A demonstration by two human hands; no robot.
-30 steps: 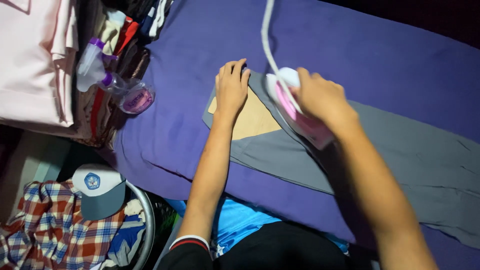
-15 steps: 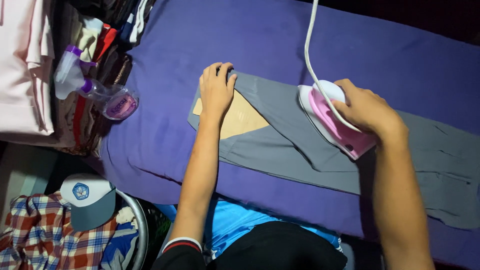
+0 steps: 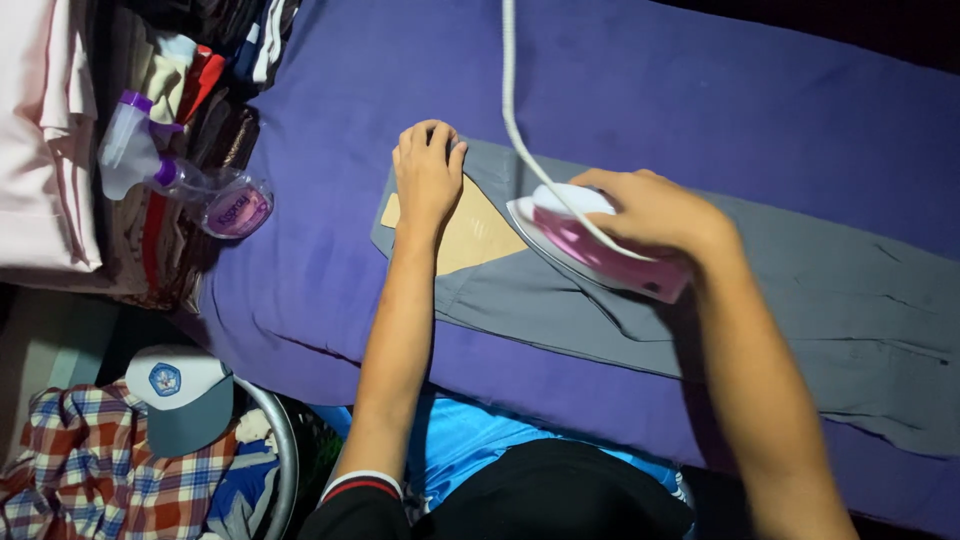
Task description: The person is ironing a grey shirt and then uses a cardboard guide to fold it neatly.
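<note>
The right hand (image 3: 650,212) is wrapped around the handle of a pink and white iron (image 3: 590,248), soleplate down on a pair of grey trousers (image 3: 800,290) spread across the purple cloth (image 3: 700,90). The left hand (image 3: 428,178) lies flat and open at the waistband end, fingers spread, gripping nothing, just pinning the fabric where a tan lining (image 3: 470,232) shows at about 9 o'clock from the iron.

To my eye, the trick here is keeping that flat hand pulling the cloth taut and away from the iron's pointed tip, which sits close to it. The white cord (image 3: 510,90) runs off toward 12 o'clock and loops over the iron; it wants watching so it does not drag across the leg. The creases toward 3 o'clock look not yet pressed.

The purple cloth has soft folds near its lower edge. At 9 o'clock from the trousers lies 1 clear spray bottle (image 3: 180,180) with purple fittings, beside stacked folded clothes (image 3: 45,140). Down at 7 o'clock, a grey and white cap (image 3: 182,395) rests on a plaid shirt (image 3: 90,470) in a basket (image 3: 283,450).
</note>
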